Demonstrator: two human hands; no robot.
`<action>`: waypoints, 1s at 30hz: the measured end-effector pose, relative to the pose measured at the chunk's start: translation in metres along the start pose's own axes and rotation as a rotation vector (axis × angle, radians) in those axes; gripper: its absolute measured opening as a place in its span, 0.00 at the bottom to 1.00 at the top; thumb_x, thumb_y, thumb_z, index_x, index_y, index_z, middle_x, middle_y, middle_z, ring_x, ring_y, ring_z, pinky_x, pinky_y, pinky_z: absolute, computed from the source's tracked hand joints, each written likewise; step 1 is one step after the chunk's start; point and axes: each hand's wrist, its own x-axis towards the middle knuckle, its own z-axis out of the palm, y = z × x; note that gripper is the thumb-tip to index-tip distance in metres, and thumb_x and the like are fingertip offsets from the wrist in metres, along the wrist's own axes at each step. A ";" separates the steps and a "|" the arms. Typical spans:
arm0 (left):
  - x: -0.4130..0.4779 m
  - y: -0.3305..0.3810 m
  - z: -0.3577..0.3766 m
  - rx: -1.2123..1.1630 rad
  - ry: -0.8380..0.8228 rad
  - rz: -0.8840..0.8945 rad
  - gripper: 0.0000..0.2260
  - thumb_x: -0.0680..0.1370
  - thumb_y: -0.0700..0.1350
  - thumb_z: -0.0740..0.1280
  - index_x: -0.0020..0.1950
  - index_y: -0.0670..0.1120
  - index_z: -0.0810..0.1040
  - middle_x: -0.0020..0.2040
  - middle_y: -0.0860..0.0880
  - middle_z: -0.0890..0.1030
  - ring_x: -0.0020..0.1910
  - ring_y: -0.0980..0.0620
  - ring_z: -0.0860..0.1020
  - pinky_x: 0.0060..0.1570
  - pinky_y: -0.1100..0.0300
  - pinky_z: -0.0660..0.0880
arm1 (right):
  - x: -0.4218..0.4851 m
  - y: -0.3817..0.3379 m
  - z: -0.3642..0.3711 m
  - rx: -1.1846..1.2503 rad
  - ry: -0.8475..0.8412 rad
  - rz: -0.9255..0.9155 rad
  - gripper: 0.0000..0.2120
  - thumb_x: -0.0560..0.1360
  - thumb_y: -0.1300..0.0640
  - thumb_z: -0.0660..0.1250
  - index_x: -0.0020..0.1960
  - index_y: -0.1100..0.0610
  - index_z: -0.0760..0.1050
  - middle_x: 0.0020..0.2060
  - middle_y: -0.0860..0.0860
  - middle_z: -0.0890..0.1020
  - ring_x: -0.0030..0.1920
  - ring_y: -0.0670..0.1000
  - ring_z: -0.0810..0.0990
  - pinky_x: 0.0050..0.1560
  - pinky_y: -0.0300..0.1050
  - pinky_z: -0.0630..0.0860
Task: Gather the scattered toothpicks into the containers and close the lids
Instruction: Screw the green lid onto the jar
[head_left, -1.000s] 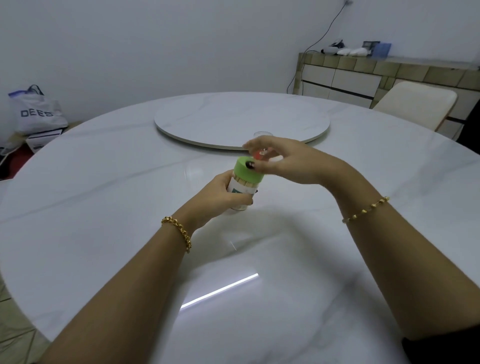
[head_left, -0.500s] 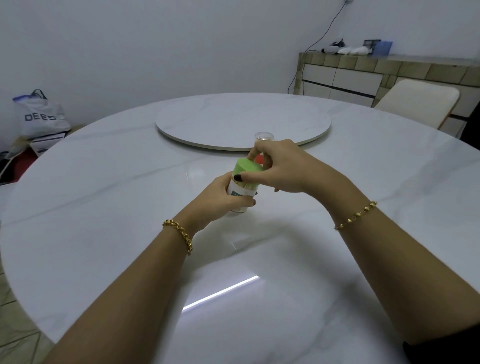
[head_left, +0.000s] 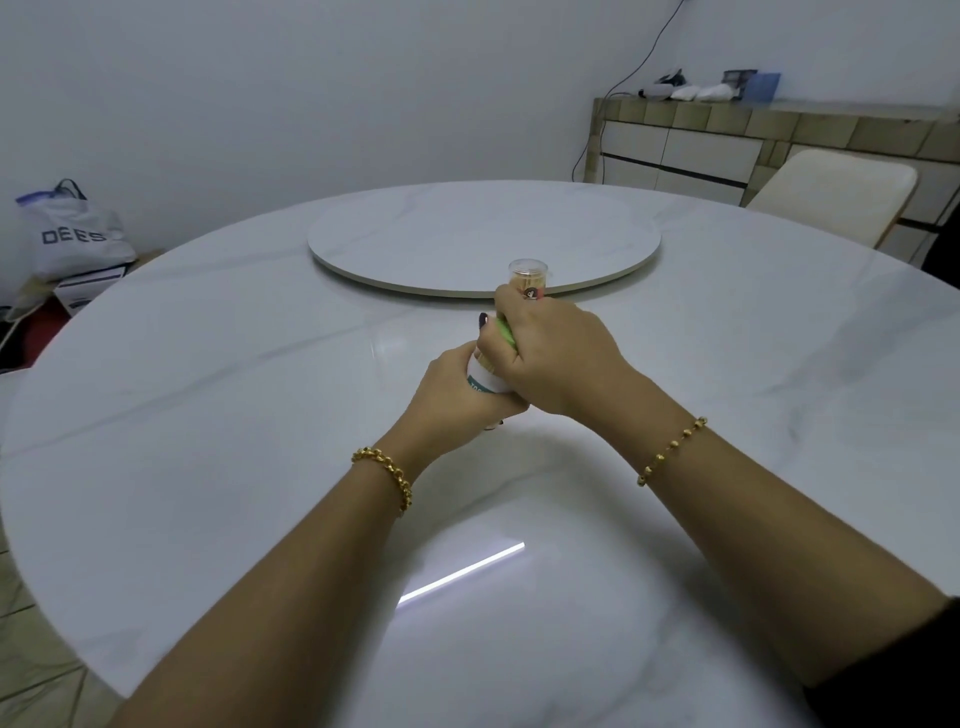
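white round marble table (head_left: 208, 415), tiled sideboard (head_left: 753, 140), cream chair (head_left: 831, 192), plain white wall (head_left: 311, 78).

The right hand (head_left: 550, 358) has been brought down from a fingertip pinch and is now wrapped over the green lid (head_left: 504, 332) of the jar (head_left: 483, 376), of which only a sliver is left showing. The small clear container (head_left: 528, 280) behind, earlier mostly hidden by fingers, is now uncovered at its top.

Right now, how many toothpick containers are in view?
2. The green-lidded container is gripped by the left hand, with the right hand curled over its lid; the clear-topped container stands just behind the right hand. Hands could hide others.
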 end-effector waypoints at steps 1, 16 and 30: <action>0.001 0.000 0.001 0.014 0.018 0.008 0.10 0.69 0.39 0.75 0.48 0.43 0.79 0.37 0.50 0.81 0.34 0.53 0.79 0.32 0.64 0.77 | 0.000 -0.001 0.001 -0.015 0.012 0.012 0.11 0.80 0.47 0.51 0.46 0.55 0.61 0.30 0.48 0.66 0.32 0.52 0.66 0.28 0.44 0.56; 0.002 0.000 0.007 0.081 0.135 0.060 0.15 0.68 0.43 0.76 0.51 0.49 0.77 0.41 0.55 0.80 0.38 0.59 0.78 0.29 0.74 0.70 | 0.003 -0.001 0.009 -0.097 0.028 0.118 0.18 0.81 0.47 0.49 0.60 0.58 0.67 0.34 0.52 0.71 0.36 0.54 0.69 0.34 0.44 0.59; 0.015 -0.020 0.007 -0.076 0.237 -0.027 0.19 0.66 0.55 0.77 0.49 0.48 0.75 0.41 0.51 0.80 0.37 0.55 0.77 0.38 0.58 0.77 | 0.009 0.022 0.014 0.353 0.033 0.311 0.22 0.80 0.38 0.45 0.51 0.54 0.68 0.37 0.49 0.76 0.40 0.53 0.74 0.38 0.48 0.67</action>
